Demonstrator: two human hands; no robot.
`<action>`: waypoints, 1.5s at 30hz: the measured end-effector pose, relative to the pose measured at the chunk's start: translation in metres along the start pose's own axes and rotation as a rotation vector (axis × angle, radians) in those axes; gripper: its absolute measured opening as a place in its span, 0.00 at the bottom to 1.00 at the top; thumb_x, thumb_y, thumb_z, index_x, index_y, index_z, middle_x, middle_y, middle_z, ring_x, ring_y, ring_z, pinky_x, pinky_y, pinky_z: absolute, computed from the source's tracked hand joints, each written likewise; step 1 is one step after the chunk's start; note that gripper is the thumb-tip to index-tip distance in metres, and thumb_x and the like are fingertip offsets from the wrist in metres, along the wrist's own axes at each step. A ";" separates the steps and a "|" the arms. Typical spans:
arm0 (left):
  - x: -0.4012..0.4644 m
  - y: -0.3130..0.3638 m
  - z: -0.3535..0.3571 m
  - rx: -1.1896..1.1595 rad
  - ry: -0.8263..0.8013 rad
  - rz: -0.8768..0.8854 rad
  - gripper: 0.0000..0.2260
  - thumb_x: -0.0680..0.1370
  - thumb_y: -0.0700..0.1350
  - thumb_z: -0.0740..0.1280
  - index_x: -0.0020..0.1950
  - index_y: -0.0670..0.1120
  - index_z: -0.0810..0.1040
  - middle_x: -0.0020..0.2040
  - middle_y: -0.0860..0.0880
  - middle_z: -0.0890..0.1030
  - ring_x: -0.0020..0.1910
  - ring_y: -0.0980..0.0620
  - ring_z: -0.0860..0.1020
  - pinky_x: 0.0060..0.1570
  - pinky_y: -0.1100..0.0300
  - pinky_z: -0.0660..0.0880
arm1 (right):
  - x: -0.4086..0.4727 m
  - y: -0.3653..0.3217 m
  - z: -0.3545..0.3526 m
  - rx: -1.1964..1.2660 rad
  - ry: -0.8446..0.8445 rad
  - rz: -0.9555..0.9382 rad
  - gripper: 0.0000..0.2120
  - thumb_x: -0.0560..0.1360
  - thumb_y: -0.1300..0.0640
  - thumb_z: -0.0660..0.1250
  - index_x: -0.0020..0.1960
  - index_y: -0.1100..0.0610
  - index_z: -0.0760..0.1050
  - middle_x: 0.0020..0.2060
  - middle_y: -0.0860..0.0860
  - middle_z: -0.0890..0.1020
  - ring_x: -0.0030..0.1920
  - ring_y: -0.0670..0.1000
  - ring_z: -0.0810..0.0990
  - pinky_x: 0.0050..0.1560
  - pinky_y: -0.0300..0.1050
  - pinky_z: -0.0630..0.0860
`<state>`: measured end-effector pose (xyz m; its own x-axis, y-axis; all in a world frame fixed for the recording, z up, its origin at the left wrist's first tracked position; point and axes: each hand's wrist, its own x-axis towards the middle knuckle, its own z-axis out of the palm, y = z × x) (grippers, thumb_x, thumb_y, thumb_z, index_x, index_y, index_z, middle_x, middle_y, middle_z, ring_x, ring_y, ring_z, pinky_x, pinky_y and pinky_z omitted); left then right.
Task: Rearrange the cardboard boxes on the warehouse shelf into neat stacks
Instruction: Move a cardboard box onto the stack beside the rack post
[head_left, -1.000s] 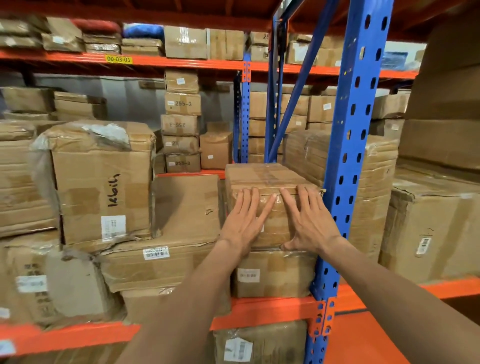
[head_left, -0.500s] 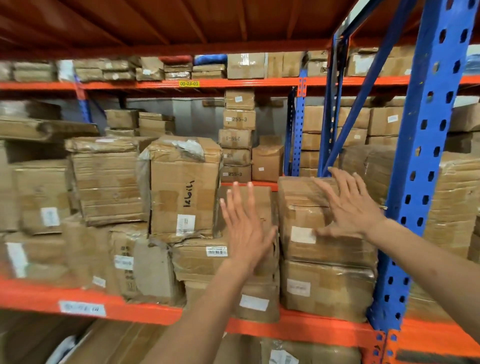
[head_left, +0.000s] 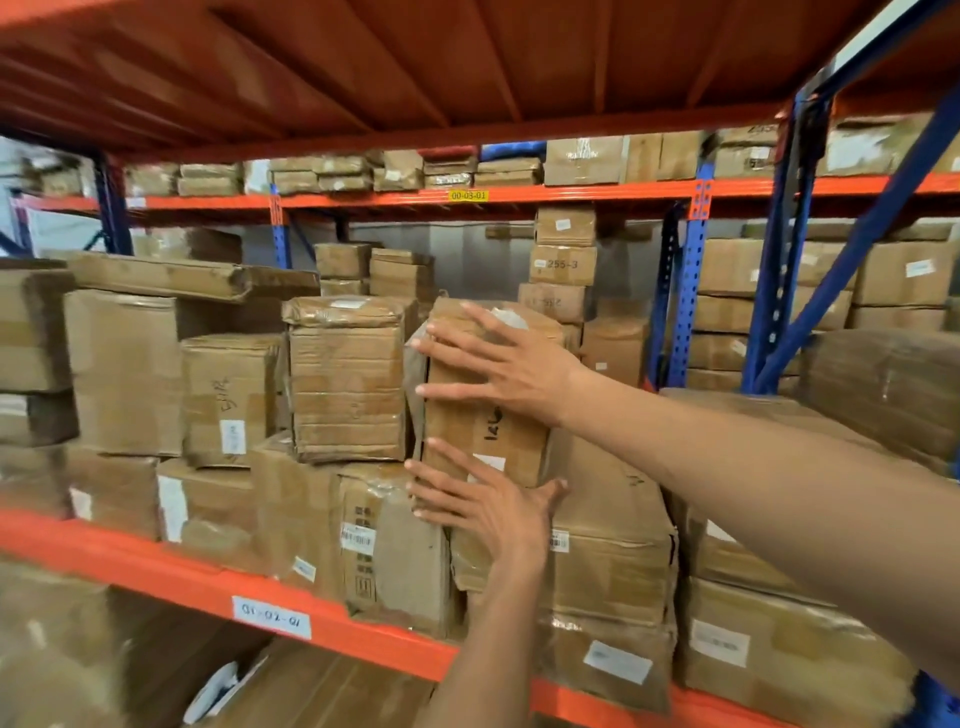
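Observation:
A tall cardboard box (head_left: 485, 434) with black handwriting and torn plastic on top stands upright on other boxes in the middle of the shelf. My right hand (head_left: 498, 364) lies flat on its upper front, fingers spread toward the box's left edge. My left hand (head_left: 485, 506) presses its lower front, fingers apart near the bottom-left corner. Neither hand wraps around the box. A taped, wrinkled box (head_left: 348, 379) stands just left of it, almost touching.
The orange front beam (head_left: 156, 564) carries a white label (head_left: 271, 617). Uneven boxes (head_left: 395, 551) lie under the tall one, with flatter stacks (head_left: 613, 551) to the right. A blue upright (head_left: 685, 291) stands behind. More boxes fill the far rack and the level below.
Both hands left the taped box next to the blue post and moved left onto the tall handwritten box. The view swung left and up.

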<state>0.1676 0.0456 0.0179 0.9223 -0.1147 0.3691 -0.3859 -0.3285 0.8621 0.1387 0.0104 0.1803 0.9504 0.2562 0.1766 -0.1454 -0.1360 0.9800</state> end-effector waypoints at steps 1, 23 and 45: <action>0.005 -0.002 0.003 0.016 0.025 0.008 0.78 0.48 0.66 0.82 0.77 0.38 0.32 0.76 0.26 0.41 0.75 0.26 0.41 0.72 0.29 0.44 | 0.002 0.002 0.002 -0.018 -0.024 -0.010 0.66 0.67 0.55 0.79 0.78 0.46 0.26 0.77 0.60 0.28 0.77 0.62 0.28 0.74 0.66 0.32; 0.102 0.010 -0.056 0.502 -0.121 0.850 0.71 0.50 0.67 0.78 0.80 0.47 0.39 0.74 0.32 0.52 0.71 0.29 0.55 0.66 0.34 0.65 | -0.042 0.028 0.004 0.250 -0.308 0.307 0.60 0.68 0.38 0.72 0.81 0.59 0.37 0.73 0.74 0.56 0.73 0.72 0.57 0.74 0.68 0.47; -0.031 0.189 0.060 0.547 -0.174 1.586 0.70 0.57 0.68 0.78 0.78 0.48 0.31 0.74 0.31 0.50 0.73 0.30 0.52 0.67 0.28 0.60 | -0.323 0.033 0.049 0.353 -0.526 0.877 0.72 0.52 0.28 0.76 0.81 0.59 0.44 0.69 0.73 0.63 0.69 0.73 0.62 0.73 0.68 0.56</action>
<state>0.0677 -0.0694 0.1488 -0.3344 -0.7098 0.6200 -0.8511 -0.0551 -0.5221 -0.1600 -0.1239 0.1508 0.5646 -0.4960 0.6597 -0.8250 -0.3614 0.4344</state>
